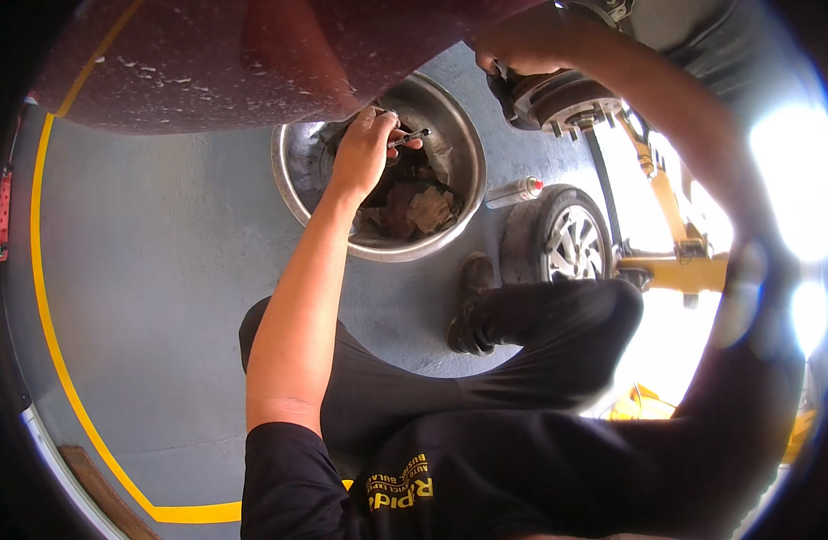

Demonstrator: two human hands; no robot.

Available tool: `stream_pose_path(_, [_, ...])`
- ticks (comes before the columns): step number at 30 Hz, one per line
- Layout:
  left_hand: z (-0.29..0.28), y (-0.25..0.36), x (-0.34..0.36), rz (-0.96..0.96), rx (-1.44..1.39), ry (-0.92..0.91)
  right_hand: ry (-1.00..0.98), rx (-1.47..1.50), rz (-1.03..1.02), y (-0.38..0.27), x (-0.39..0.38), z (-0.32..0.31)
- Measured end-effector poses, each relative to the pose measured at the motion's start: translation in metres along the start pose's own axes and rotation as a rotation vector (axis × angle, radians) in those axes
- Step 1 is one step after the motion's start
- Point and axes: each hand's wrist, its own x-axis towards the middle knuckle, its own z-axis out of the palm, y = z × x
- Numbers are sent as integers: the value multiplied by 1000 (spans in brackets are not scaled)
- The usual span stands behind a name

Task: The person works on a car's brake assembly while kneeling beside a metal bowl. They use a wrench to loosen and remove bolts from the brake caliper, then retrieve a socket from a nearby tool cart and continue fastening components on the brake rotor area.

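My left hand is closed over a wide metal basin, pinching a thin dark metal pin between thumb and fingers. Below it in the basin lie crumpled, dirty rags or paper and dark stuff I cannot make out. At the upper right, my right hand has its fingers curled over the top of a brake assembly. Its brake disc shows several wheel studs and a dark part at the left edge. The fingertips and what they press on are partly hidden.
Overhead at the left hangs a dirty maroon car body panel. A spray can with a red cap and a wheel with tyre are right of the basin. Yellow lift arms stand beyond. My boot is near the tyre.
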Motion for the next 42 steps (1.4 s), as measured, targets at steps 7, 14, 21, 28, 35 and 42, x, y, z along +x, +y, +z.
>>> stream_pose_path(7, [5,1,5,25,9,-27,8,-26,30,1,-7,-1])
stream_pose_path(14, [5,-1,0,75,22,9,30,9,-23,-9,5,0])
stream_pose_path(21, [4,5,2,112,25,51,108,209,-37,-4,2,-12])
stream_pose_path(28, [6,14,-3,-18,-206,41,374,363,-130,-31,3,31])
stream_pose_path(35, [6,11,-7,-164,-328,67,438,101,-72,-106,6,53])
stream_pose_path(42, [10,14,-11,-253,-478,196,451,232,-111,-121,18,78])
